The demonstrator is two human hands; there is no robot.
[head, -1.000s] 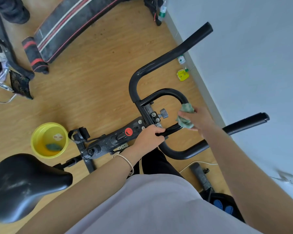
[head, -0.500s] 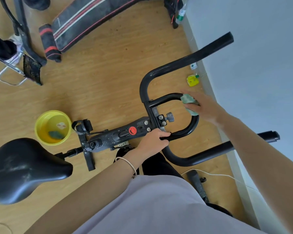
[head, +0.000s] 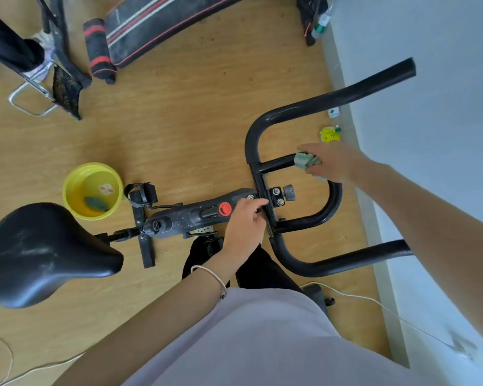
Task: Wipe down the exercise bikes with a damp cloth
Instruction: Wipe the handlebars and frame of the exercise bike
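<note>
A black exercise bike (head: 195, 215) stands below me, its saddle (head: 39, 252) at lower left and its handlebars (head: 313, 107) at right. My right hand (head: 332, 162) presses a crumpled green cloth (head: 306, 160) onto the upper part of the inner handlebar loop (head: 336, 196). My left hand (head: 244, 227) rests on the frame beside the red sticker (head: 225, 209), next to the handlebar clamp, fingers loosely bent and holding nothing.
A yellow basin (head: 76, 174) with water and a second cloth (head: 95, 203) sits on the wooden floor left of the bike. A black padded bench (head: 162, 18) lies at the top. Another person's legs (head: 9, 48) are top left. A white wall (head: 435, 79) runs along the right; a small yellow object (head: 329, 134) lies by it.
My right hand slid the cloth along the inner loop, from its lower right side up to its top. My left hand let go of the loop's lower bar and moved onto the frame.
</note>
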